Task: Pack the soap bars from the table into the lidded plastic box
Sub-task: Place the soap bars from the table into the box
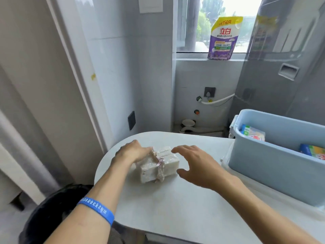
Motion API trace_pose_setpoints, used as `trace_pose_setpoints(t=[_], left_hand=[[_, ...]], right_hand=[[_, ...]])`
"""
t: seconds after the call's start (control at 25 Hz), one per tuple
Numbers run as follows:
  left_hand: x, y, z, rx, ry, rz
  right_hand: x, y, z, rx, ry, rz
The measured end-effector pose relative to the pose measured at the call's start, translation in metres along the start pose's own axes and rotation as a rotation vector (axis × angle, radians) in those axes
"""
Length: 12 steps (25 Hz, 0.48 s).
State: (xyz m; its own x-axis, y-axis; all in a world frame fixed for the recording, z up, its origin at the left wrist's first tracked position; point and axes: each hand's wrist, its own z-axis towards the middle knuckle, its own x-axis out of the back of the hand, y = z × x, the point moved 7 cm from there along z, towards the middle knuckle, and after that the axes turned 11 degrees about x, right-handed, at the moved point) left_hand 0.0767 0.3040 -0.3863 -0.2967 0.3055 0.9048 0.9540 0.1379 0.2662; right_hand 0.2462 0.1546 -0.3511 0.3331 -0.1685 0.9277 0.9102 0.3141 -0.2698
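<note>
A bundle of whitish soap bars [159,166], wrapped in clear film and tied with a pale pink band, lies on the white table [175,208] near its far left end. My left hand [133,151] rests against the bundle's left side, fingers curled onto it. Just right of the bundle hovers my right hand [195,162], fingers spread, not touching it. The light blue plastic box [274,166] stands open at the table's right side. Inside it lie a soap pack with blue and green print [253,133] and another colourful pack [313,151].
A clear lid [246,180] lies under the box. A purple and yellow detergent pouch [224,38] stands on the window sill. Grey tiled walls, a hose and drain fittings lie beyond the table's rounded far edge. A sliding door frame runs along the left.
</note>
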Motion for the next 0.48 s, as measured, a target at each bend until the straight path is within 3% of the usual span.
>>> trace_pose_setpoints(t=[0.12, 0.24, 0.36, 0.48], left_hand=[[-0.019, -0.021, 0.002, 0.011, -0.221, 0.018], [-0.033, -0.020, 0.006, -0.048, -0.416, -0.272], [-0.036, -0.015, 0.013, -0.075, -0.551, -0.609], [-0.043, -0.003, 0.009, -0.081, -0.627, -0.823]], right_hand=[[-0.035, -0.005, 0.035, 0.095, -0.166, -0.150], [-0.055, -0.014, 0.069, 0.190, -0.192, -0.119], [-0.069, 0.004, 0.086, 0.104, -0.299, -0.019], [-0.067, 0.028, 0.065, -0.056, -0.247, 0.059]])
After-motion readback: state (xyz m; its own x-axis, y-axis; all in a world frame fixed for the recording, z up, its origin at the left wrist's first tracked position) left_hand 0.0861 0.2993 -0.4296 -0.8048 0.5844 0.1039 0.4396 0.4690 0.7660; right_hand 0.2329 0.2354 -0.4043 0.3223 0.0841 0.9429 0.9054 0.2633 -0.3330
